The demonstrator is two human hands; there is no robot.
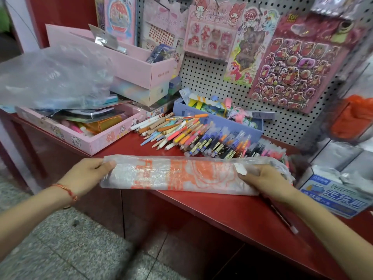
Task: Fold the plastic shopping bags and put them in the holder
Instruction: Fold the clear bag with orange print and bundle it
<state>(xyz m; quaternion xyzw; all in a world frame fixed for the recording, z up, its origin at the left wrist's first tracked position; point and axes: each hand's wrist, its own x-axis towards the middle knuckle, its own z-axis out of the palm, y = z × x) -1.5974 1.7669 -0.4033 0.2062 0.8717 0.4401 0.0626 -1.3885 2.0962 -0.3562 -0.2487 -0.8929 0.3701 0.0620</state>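
Note:
A clear plastic bag with orange print (181, 174) lies folded into a long strip on the red counter (232, 215), near its front edge. My left hand (88, 174) pinches the strip's left end, thumb on top. My right hand (264, 182) grips its right end, where the plastic bunches up. A heap of other clear plastic bags (54, 77) sits on the pink boxes at the back left. At the far right a clear holder (351, 120) hangs with orange bags inside it.
Loose pens and markers (201, 136) lie in rows right behind the strip. Pink boxes (84, 130) of stationery crowd the left; a blue box (220, 116) stands behind the pens. A blue-and-white carton (335, 195) sits at the right. Sticker sheets hang on the pegboard (201, 73).

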